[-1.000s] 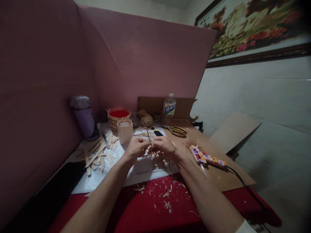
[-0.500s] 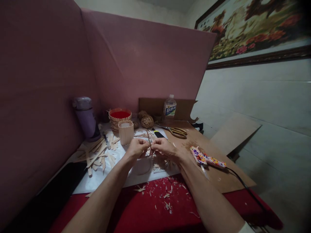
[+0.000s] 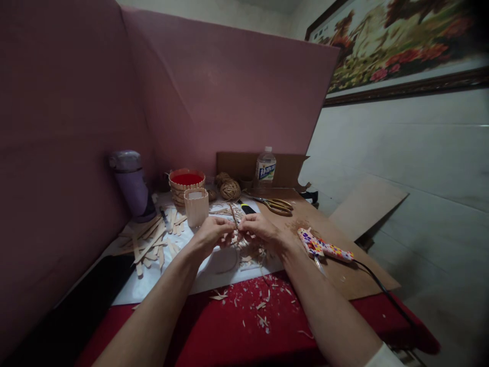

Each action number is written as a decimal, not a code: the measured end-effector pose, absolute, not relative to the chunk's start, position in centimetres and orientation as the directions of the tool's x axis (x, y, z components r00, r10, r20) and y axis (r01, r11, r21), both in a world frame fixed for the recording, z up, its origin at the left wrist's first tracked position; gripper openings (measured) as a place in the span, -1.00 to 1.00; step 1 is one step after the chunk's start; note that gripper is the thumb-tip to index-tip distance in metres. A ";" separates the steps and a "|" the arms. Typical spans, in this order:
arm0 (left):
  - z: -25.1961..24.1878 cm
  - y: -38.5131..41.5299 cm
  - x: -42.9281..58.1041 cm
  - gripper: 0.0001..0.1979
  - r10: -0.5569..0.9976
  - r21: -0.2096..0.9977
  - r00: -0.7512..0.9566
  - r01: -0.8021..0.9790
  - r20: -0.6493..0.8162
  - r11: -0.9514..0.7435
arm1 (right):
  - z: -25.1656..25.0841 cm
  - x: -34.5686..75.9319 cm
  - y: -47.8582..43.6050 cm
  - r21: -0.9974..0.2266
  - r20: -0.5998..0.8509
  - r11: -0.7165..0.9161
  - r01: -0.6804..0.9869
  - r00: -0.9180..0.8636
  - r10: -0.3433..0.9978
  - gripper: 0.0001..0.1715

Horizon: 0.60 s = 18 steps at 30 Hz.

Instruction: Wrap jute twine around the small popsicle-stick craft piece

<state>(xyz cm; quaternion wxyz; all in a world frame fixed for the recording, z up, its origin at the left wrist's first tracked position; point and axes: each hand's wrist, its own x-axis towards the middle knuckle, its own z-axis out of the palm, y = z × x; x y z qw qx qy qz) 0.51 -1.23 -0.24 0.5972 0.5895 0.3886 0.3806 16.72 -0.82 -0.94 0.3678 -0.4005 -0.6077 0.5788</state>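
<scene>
Thin brown strand (image 3: 233, 211), pinched above white paper (image 3: 130, 291).
Free end juts up, tilted slightly left; pinched part mostly hidden.

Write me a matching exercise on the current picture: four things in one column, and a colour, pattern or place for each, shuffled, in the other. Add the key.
Things
1. glue gun
2. twine strand
3. tumbler
4. scissors

Descriptions
A. purple, standing near the pink partition
B. gold-coloured at the handles
C. flower-patterned, lying on the brown board
D. pinched between the fingers of the left hand and the right hand

Right pairs: 1-C, 2-D, 3-A, 4-B
</scene>
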 end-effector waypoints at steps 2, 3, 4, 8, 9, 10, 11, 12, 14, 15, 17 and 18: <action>-0.2 -1.3 0.5 -0.86 0.914 1.000 0.406 0.021 -0.025 0.019 | -0.9 16.7 -0.8 -0.997 -0.035 -0.002 0.080 -0.403 0.915 -0.90; -0.1 -1.3 0.5 -0.85 0.915 0.999 0.401 0.029 -0.031 0.021 | -0.8 16.7 -0.8 -0.996 -0.042 -0.009 0.085 -0.398 0.916 -0.90; -0.1 -1.3 0.5 -0.85 0.918 0.999 0.395 0.036 -0.036 0.024 | -0.8 16.7 -0.8 -0.996 -0.048 -0.015 0.087 -0.395 0.918 -0.90; -0.2 -1.0 0.6 -0.83 0.929 0.999 0.369 0.049 -0.033 0.016 | -0.8 16.7 -0.7 -0.997 -0.032 -0.002 0.072 -0.414 0.910 -0.91; -0.3 -0.9 0.6 -0.83 0.932 0.998 0.362 0.054 -0.032 0.013 | -0.8 16.7 -0.7 -0.998 -0.027 0.001 0.066 -0.422 0.906 -0.91; -0.4 -0.9 0.5 -0.82 0.934 0.998 0.356 0.060 -0.036 0.015 | -0.8 16.7 -0.7 -0.998 -0.026 -0.001 0.060 -0.427 0.904 -0.91; -0.4 -0.8 0.5 -0.81 0.936 0.998 0.351 0.063 -0.042 0.021 | -0.8 16.7 -0.7 -0.998 -0.029 -0.004 0.058 -0.431 0.902 -0.90; -0.5 -0.8 0.5 -0.80 0.937 0.998 0.346 0.064 -0.049 0.028 | -0.7 16.8 -0.7 -0.998 -0.027 0.001 0.063 -0.427 0.904 -0.90; -0.5 -0.8 0.4 -0.79 0.935 0.997 0.350 0.060 -0.063 0.044 | -0.5 16.8 -0.8 -0.995 -0.011 0.033 0.099 -0.408 0.913 -0.89; -0.5 -0.8 0.4 -0.79 0.932 0.997 0.357 0.059 -0.067 0.049 | -0.3 16.9 -0.8 -0.990 -0.002 0.054 0.128 -0.397 0.918 -0.89; -0.6 -0.8 0.4 -0.78 0.927 0.997 0.369 0.057 -0.068 0.051 | 0.0 16.9 -1.0 -0.981 0.013 0.086 0.175 -0.383 0.924 -0.89; -0.6 -0.8 0.4 -0.78 0.926 0.997 0.370 0.055 -0.068 0.051 | 0.2 16.8 -1.0 -0.979 0.019 0.095 0.182 -0.381 0.924 -0.88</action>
